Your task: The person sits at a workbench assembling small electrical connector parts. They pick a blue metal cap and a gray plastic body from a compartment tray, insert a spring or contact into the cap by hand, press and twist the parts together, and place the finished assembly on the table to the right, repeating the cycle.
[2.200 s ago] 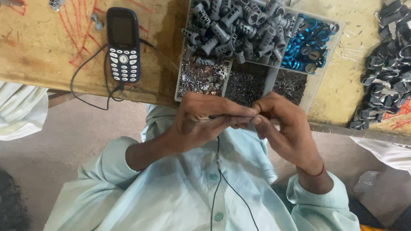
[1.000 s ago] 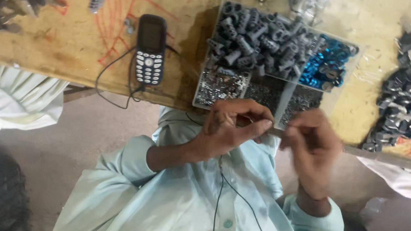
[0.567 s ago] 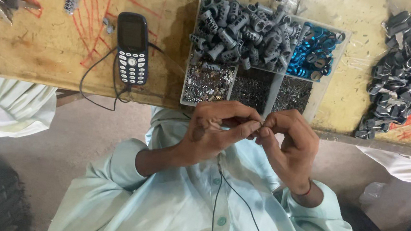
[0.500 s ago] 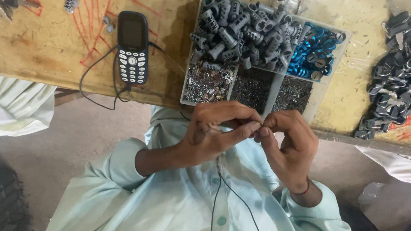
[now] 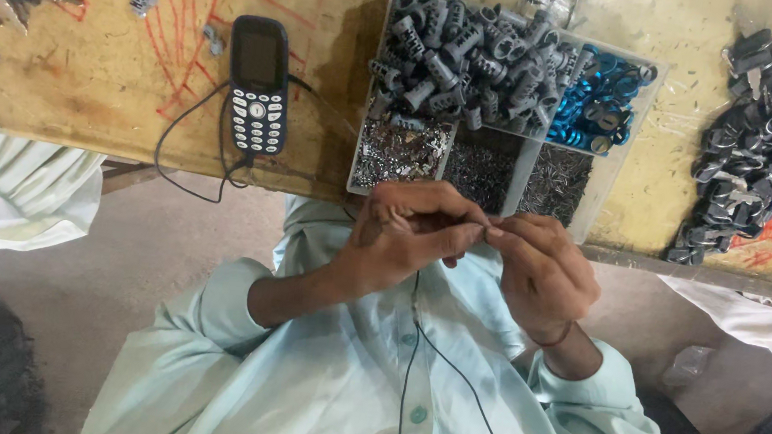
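Two bare hands meet fingertip to fingertip just below a clear compartment tray (image 5: 368, 163) of grey, blue and silver parts. Left hand (image 5: 407, 238) and right hand (image 5: 537, 269) seem to pinch one tiny part (image 5: 489, 229), too small to identify. Left of the tray lies a dark keypad phone (image 5: 257, 82).

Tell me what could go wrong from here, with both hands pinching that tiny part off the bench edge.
1. The left hand and right hand meet fingertip to fingertip over the lap, not the bench; a slipped part would likely drop into clothing or onto the floor.
2. The parts tray seems to overhang the bench edge just above the hands; a knock upward might tip it.
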A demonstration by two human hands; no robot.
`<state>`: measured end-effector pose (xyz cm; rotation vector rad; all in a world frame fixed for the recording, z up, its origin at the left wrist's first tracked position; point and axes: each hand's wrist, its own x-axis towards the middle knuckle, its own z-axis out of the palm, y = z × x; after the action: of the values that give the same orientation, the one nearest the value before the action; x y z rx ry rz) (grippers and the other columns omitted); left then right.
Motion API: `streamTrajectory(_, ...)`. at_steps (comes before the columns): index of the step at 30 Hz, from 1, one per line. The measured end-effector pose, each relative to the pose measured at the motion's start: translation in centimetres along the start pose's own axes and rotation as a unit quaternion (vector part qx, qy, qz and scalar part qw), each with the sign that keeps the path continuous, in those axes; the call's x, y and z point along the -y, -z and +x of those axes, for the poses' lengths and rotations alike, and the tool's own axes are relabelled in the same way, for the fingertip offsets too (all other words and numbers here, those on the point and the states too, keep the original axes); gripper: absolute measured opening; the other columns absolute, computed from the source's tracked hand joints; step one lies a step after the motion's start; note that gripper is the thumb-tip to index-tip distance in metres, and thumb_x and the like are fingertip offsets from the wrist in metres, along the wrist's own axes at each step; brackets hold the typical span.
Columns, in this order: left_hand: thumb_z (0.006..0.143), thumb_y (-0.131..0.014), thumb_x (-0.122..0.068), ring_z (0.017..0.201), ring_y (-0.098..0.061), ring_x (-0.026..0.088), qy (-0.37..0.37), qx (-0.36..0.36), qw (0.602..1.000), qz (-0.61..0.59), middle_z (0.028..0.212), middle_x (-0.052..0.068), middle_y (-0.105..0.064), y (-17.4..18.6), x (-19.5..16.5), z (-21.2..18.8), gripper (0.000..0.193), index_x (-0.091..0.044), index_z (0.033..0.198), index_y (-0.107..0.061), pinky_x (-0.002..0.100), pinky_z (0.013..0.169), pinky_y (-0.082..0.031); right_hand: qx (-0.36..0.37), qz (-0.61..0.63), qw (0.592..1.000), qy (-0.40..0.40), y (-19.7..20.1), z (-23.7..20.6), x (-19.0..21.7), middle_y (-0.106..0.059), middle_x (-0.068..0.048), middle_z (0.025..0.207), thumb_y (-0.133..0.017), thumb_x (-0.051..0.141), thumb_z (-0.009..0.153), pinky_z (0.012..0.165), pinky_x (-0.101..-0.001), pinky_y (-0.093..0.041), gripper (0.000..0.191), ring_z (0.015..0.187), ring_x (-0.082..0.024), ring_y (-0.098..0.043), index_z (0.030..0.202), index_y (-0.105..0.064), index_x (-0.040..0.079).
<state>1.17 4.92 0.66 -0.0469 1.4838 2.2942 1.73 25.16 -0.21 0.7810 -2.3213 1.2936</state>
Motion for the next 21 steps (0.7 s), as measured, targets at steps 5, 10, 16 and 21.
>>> streamTrajectory(5, 0.097, -0.073, -0.011, 0.084, -0.069, 0.007, -0.092, 0.039, 0.988, 0.116, 0.097, 0.004, -0.072, 1.2, -1.5, -0.7, 0.020, 0.001, 0.113, -0.074, 0.023, 0.075, -0.056, -0.004, 0.101, 0.992, -0.080, -0.1, 0.4, 0.4, -0.070, -0.014, 0.093, -0.066, -0.020, 0.089, 0.072, -0.0355, -0.061, 0.019, 0.083, -0.028, -0.073, 0.100, -0.068, -0.005)
streamTrajectory(10, 0.094, -0.073, -0.009, 0.076, -0.066, 0.005, -0.042, 0.022, 0.992, 0.117, 0.091, 0.002, -0.072, 1.8, -1.1, -0.7, 0.016, 0.002, 0.106, -0.075, 0.022, 0.068, -0.054, 0.155, 0.155, 0.962, -0.163, 1.0, 2.0, 0.2, -0.072, -0.017, 0.097, -0.074, -0.013, 0.084, 0.074, -0.0323, -0.059, 0.023, 0.085, -0.024, -0.073, 0.105, -0.068, -0.006)
streamTrajectory(16, 0.093, -0.074, -0.008, 0.069, -0.063, 0.005, 0.082, 0.040, 0.995, -0.030, 0.085, 0.003, -0.070, 2.0, 0.3, -0.4, 0.013, 0.001, 0.101, -0.075, 0.022, 0.063, -0.053, 0.054, -0.055, 0.968, -0.240, 0.4, 5.5, -0.9, -0.072, -0.009, 0.102, -0.075, -0.009, 0.105, 0.073, -0.0221, -0.055, 0.027, 0.078, -0.011, -0.067, 0.128, -0.064, 0.001)
streamTrajectory(21, 0.094, -0.073, -0.011, 0.072, -0.063, 0.005, 0.053, 0.051, 0.997, -0.001, 0.089, 0.003, -0.070, 1.8, -0.2, -0.3, 0.013, 0.001, 0.100, -0.074, 0.021, 0.065, -0.053, 0.045, -0.128, 0.969, -0.206, -1.3, 9.1, -1.6, -0.064, -0.013, 0.099, -0.084, -0.004, 0.102, 0.070, -0.0270, -0.051, 0.031, 0.080, -0.013, -0.061, 0.125, -0.063, 0.001)
